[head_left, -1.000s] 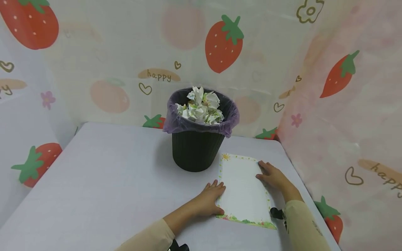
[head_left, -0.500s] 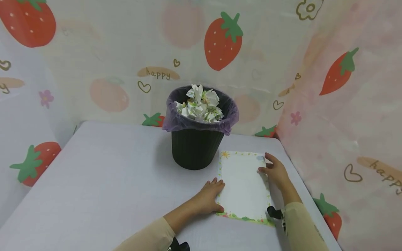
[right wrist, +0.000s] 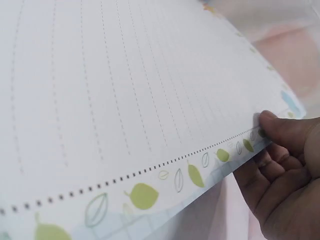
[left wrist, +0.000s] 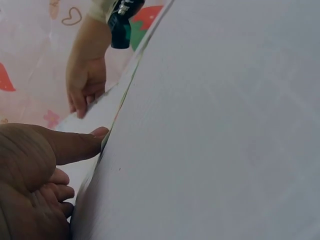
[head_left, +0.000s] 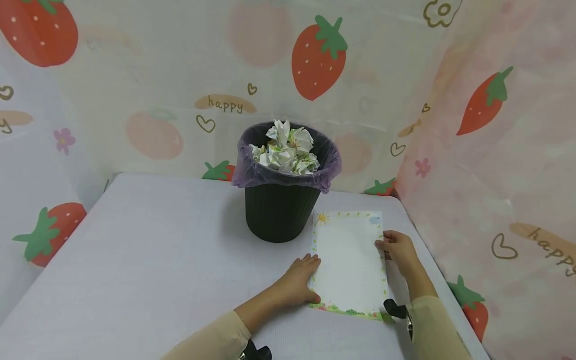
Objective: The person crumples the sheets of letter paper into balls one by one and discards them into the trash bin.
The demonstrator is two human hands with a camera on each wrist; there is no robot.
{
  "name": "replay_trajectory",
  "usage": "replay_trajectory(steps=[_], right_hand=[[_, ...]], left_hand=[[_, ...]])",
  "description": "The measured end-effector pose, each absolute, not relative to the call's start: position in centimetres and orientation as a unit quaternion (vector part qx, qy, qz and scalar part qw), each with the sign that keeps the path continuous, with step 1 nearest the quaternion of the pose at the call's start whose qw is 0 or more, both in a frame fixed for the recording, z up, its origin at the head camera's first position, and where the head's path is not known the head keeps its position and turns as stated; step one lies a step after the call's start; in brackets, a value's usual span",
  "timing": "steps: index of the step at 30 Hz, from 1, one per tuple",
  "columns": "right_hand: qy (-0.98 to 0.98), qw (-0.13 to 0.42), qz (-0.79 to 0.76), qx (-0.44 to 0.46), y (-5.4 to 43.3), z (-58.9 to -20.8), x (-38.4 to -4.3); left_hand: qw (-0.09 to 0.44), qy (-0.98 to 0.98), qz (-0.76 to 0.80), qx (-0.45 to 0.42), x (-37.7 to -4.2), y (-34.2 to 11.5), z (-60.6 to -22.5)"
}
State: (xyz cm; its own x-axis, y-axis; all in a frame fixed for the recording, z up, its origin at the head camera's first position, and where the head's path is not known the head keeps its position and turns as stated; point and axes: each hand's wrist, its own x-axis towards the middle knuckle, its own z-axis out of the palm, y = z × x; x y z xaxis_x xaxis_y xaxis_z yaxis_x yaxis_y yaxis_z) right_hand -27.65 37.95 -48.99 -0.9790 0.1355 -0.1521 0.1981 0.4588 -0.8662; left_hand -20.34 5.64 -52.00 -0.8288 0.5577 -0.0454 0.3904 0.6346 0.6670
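Observation:
A sheet of writing paper (head_left: 348, 265) with a printed border of leaves, a sun and a green strip lies at the right of the table. My left hand (head_left: 297, 284) rests at its lower left edge, fingers extended and thumb near the bottom corner. With thumb on top and fingers beneath, my right hand (head_left: 402, 252) pinches the sheet's right edge near the upper corner. In the right wrist view that edge of the sheet (right wrist: 150, 125) is raised, showing dotted lines and green leaves. The left wrist view shows the left thumb (left wrist: 82, 145) against the paper's edge.
Behind the sheet stands a dark bin (head_left: 281, 215) lined with a purple bag (head_left: 243, 167), holding crumpled paper (head_left: 288, 152). The white table (head_left: 157, 260) meets strawberry-print curtains (head_left: 180, 65) at the back and sides.
My right hand has gone from lying over the sheet's right edge to pinching it, and the upper right part has lifted a little. The left hand has stayed in place.

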Motion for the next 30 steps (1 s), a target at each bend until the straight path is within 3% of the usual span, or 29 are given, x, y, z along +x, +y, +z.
replay_trajectory(steps=[7,13,30], right_hand=[[0.82,-0.019,-0.559,0.124,38.3,-49.0,-26.5],[0.798,-0.058,-0.586,0.125,38.2,-48.0,-25.3],[0.74,-0.116,-0.643,0.162,38.4,-45.5,-21.8]], left_hand=[[0.119,0.877,0.406,0.227,-20.3,5.8,-52.1],[0.078,0.839,0.51,0.172,-20.3,5.9,-51.5],[0.08,0.772,0.604,0.184,-20.0,5.9,-49.4]])
